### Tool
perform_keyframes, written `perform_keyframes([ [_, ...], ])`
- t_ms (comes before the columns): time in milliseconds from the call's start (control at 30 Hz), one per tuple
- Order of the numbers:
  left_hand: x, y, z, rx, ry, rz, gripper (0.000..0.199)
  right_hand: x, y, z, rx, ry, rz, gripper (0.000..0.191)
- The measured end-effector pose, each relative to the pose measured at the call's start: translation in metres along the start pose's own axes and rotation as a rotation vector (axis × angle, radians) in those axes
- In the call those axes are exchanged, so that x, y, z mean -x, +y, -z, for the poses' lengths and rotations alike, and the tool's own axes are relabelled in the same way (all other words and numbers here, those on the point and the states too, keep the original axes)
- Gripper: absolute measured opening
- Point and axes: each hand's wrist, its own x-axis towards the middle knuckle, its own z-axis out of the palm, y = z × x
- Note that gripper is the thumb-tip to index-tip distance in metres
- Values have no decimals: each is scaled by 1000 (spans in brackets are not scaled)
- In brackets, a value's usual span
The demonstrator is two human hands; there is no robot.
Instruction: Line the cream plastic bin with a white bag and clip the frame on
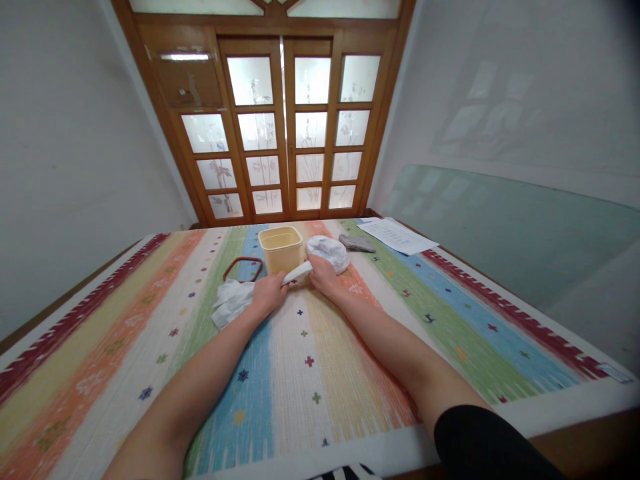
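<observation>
A white cloth is stretched between my two hands, its middle twisted into a narrow rope. My left hand is closed around it on one side, and a loose crumpled end spreads out to the left. My right hand grips the other side, where the cloth bunches into a rounded bundle. Just beyond my hands stands a cream plastic tub with rounded corners, its lower part partly hidden by my left hand and the cloth. A reddish-brown rounded frame lies to the left of the tub.
A grey folded cloth lies right of the white bundle, with printed paper behind it. Everything rests on a striped tablecloth. Wooden glazed doors close off the far end, and a glass panel leans along the right wall.
</observation>
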Motion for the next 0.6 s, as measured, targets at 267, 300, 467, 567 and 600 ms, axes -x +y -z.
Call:
perform_keyframes([
  [267,0,2,8,30,-10,17,26,1,-5,1,49,30,-16,27],
  [300,0,2,9,30,-8,18,26,2,-7,2,53,38,-12,27],
  [467,1,3,12,42,11,13,28,5,-16,7,35,106,92,42],
  [567,1,3,12,47,20,28,27,6,-21,7,29,128,181,43],
  [600,1,3,13,47,26,34,27,7,-22,6,31,127,204,43],
])
